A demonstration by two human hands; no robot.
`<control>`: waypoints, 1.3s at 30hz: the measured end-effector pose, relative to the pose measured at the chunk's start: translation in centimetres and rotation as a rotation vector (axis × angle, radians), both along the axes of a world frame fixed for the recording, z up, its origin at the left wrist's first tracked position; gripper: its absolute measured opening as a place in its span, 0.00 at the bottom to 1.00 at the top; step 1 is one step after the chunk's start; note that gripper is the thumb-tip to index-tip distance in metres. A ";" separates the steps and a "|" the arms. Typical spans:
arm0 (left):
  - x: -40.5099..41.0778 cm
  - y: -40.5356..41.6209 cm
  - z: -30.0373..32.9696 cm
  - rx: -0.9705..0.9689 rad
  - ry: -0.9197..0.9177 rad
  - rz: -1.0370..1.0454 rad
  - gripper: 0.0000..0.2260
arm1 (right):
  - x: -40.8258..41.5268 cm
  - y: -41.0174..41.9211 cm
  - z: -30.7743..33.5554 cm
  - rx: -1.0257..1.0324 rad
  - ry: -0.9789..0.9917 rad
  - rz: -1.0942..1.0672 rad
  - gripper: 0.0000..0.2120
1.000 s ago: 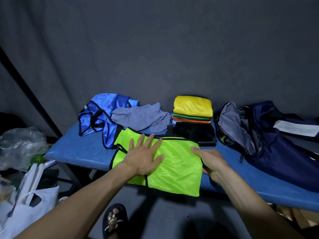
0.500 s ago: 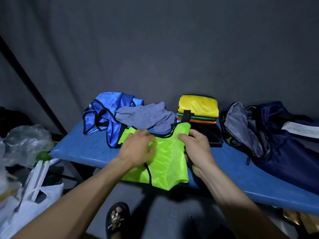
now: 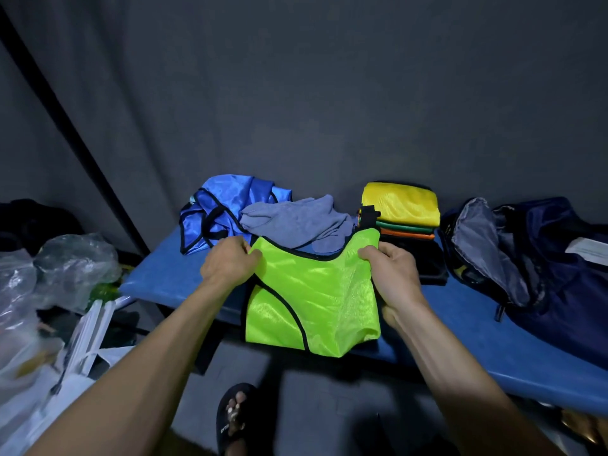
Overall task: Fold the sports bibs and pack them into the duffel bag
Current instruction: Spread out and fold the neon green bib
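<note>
At bench R: duffel bag (image 3: 533, 258) unzipped (contents unclear) | L hand (image 3: 228, 261) + R hand (image 3: 393, 274) pinch green bib (image 3: 312, 291)

Surface (image 3: 467, 327): blue, padded. Lying on it, left to right: crumpled blue bib (image 3: 223, 205); grey cloth (image 3: 296, 218) partly over that bib; neon green bib (image 3: 312, 291) draped over the near edge; folded stack, yellow bib (image 3: 401, 202) topmost; open navy duffel bag (image 3: 543, 258).
</note>
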State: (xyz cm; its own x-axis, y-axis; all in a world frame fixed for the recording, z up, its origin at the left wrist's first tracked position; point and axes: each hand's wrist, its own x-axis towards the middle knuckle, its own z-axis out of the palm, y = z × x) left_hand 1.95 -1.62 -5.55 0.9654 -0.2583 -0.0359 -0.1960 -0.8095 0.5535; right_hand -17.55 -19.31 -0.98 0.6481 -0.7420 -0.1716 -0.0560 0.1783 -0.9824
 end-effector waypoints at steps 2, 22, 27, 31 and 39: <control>0.0 0.2 0.0 0.010 0.061 0.006 0.09 | -0.1 -0.2 -0.3 -0.003 0.008 -0.009 0.06; -1.2 0.3 0.9 -0.326 0.218 -0.167 0.18 | -1.1 -1.7 -1.2 0.011 0.060 -0.039 0.06; -1.0 -0.1 1.9 -0.291 -0.175 -0.146 0.15 | -1.1 -1.4 -1.2 0.007 0.059 -0.029 0.05; -0.6 -2.3 2.3 -0.141 0.141 -0.262 0.29 | -1.1 -1.3 -1.1 -0.007 0.065 -0.024 0.05; 0.5 -3.4 1.8 -0.049 0.153 -0.218 0.32 | -1.7 -2.2 -1.6 -0.066 0.125 -0.030 0.05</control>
State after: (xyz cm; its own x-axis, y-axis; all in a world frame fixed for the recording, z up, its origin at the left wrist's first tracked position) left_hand 2.41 -5.05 -3.71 0.8710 -0.4647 -0.1597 -0.2738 -0.7289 0.6274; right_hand -19.28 -21.56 -2.55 0.6024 -0.7728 -0.1996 -0.1745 0.1165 -0.9777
